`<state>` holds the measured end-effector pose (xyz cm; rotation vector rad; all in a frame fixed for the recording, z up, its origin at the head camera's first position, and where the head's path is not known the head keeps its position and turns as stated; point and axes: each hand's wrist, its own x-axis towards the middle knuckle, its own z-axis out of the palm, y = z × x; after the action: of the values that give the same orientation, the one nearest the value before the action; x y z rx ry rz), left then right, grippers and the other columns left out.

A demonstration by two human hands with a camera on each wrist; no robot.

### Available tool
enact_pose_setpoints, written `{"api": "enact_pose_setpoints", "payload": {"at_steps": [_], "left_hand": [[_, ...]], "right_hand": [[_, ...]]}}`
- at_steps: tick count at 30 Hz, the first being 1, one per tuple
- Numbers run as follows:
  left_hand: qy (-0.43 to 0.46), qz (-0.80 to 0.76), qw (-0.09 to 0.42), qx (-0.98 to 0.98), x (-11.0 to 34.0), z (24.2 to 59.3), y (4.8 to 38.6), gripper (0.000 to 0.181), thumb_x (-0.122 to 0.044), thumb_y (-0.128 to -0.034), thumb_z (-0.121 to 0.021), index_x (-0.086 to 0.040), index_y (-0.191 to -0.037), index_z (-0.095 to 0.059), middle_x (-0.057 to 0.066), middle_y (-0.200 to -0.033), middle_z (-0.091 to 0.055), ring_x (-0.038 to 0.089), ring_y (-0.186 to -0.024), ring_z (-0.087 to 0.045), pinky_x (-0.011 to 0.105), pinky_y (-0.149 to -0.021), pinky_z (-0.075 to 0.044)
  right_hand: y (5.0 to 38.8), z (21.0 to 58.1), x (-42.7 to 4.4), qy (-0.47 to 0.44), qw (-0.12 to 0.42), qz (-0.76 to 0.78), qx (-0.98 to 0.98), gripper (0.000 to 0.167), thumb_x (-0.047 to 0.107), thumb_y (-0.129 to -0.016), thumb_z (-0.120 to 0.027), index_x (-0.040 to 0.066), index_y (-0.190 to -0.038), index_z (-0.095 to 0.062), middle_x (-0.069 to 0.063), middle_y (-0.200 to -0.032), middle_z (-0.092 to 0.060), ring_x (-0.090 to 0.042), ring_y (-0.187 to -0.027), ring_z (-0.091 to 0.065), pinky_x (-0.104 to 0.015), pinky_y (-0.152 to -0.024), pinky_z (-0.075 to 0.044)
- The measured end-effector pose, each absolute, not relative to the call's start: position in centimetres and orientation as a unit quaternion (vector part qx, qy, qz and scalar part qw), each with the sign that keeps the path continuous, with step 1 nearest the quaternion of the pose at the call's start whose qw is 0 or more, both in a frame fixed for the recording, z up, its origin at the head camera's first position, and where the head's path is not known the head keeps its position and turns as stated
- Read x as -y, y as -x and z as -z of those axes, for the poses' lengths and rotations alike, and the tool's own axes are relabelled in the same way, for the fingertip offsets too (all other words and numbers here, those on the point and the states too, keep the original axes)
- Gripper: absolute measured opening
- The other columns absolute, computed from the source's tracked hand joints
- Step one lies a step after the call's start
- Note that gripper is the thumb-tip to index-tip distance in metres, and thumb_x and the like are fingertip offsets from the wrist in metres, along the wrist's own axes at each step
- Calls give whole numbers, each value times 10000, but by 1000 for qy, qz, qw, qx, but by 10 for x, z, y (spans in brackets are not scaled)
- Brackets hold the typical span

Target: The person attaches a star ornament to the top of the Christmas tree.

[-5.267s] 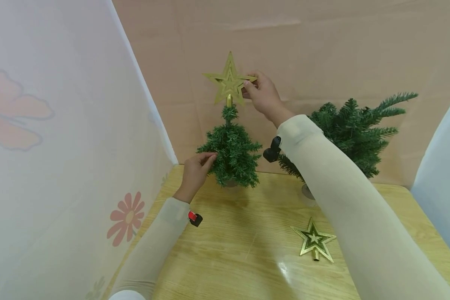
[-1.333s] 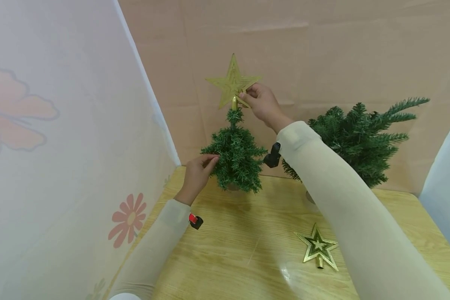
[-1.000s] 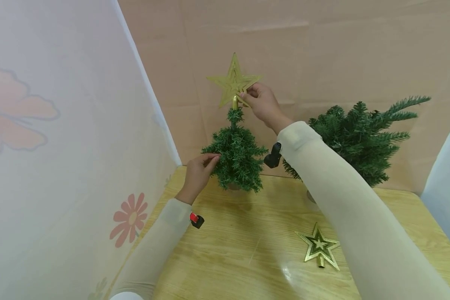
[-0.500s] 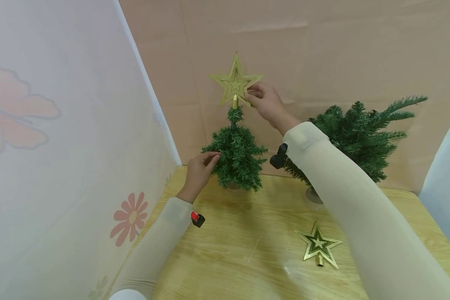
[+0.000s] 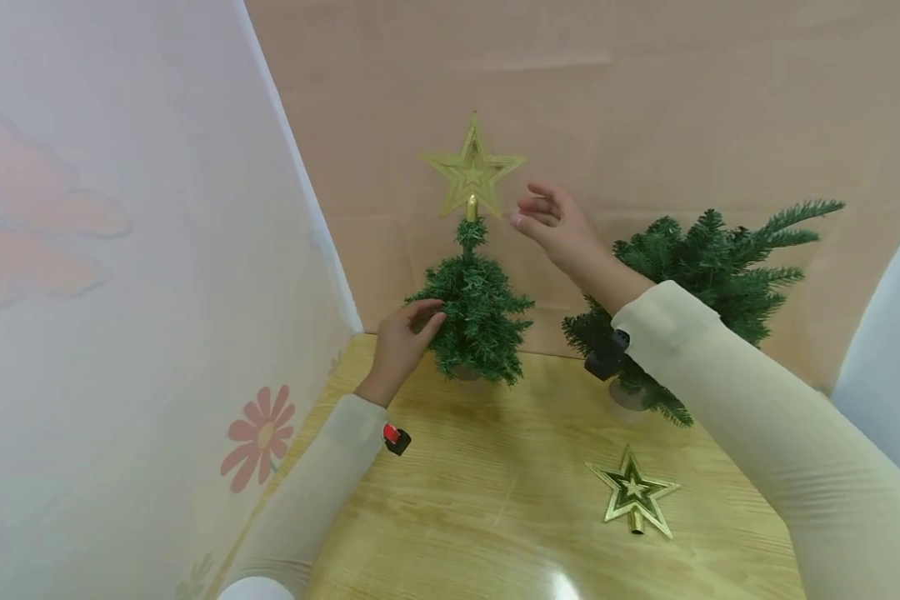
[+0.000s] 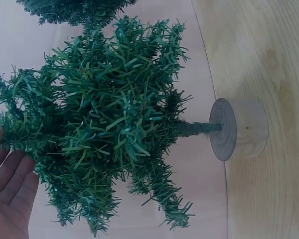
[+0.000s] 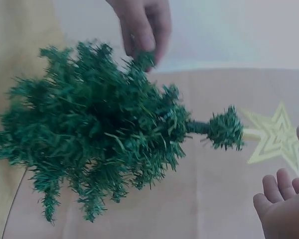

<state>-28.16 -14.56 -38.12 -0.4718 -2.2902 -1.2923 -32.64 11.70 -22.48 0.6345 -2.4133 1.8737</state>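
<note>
Left arm point(image 5: 300, 500), one, long-sleeved, reaching from the near left toward the far side; left hand point(image 5: 399, 346) at its end, fingers gently bent, thumb and forefinger slightly parted at the tips. Right arm point(image 5: 750, 425), one, likewise sleeved, extending from the near right; right hand point(image 5: 562, 229) raised higher than the left, fingers loosely curved, thumb apart.
</note>
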Motion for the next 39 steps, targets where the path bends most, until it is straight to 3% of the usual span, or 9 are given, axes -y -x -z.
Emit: {"api": "enact_pose_setpoints", "payload": {"at_steps": [6, 12, 18, 29, 35, 39], "left_hand": [[175, 462, 242, 835, 142, 376, 277, 413, -342, -964, -625, -98, -1297, -622, 27, -1247, -635, 185, -1154, -604, 389, -950, -484], [187, 425, 275, 842, 138, 372, 273, 399, -329, -971, -619, -117, -1309, -614, 37, -1266, -613, 219, -1159, -581, 360, -969, -466], [217, 411, 303, 832, 132, 365, 268, 398, -295, -978, -620, -95, -1321, -597, 42, -1294, -591, 213, -1183, -548, 385, -973, -453], [255, 407, 309, 821, 121, 360, 256, 426, -301, -967, -636, -120, -1346, -568, 18, -1329, -557, 178, -1243, -500, 405, -995, -434], [280, 419, 301, 809, 112, 358, 245, 440, -292, -969, -637, -106, -1359, -555, 16, -1356, -533, 188, -1272, -476, 431, -1021, -409], [284, 426, 296, 807, 105, 357, 240, 443, -304, -974, -627, -124, -1372, -551, 8, -1363, -525, 180, -1278, -467, 446, -1029, -397]], "right_hand": [[295, 234, -130, -259, 7, -582, 770, 719, 311, -937, -670, 178, -1533, -290, -67, -1450, -429, -196, -1358, -396, -376, -1084, -349], [268, 248, -137, -290, 12, -549, 784, 693, 319, -941, -668, 177, -1520, -314, -47, -1462, -422, -174, -1389, -351, -349, -1134, -260], [243, 265, -152, -294, 22, -541, 788, 613, 277, -966, -642, 192, -1499, -352, -34, -1455, -430, -163, -1387, -353, -340, -1136, -253], [199, 303, -181, -294, 24, -518, 803, 598, 165, -967, -640, 189, -1497, -365, -62, -1484, -423, -225, -1386, -365, -150, -1038, -325], [179, 329, -195, -281, 18, -516, 809, 599, 158, -970, -635, 211, -1500, -360, -32, -1495, -412, -249, -1396, -345, -132, -1013, -338], [165, 360, -202, -277, 29, -515, 811, 599, 131, -960, -646, 225, -1486, -378, -20, -1475, -433, -166, -1375, -374, -139, -1034, -318]]}}
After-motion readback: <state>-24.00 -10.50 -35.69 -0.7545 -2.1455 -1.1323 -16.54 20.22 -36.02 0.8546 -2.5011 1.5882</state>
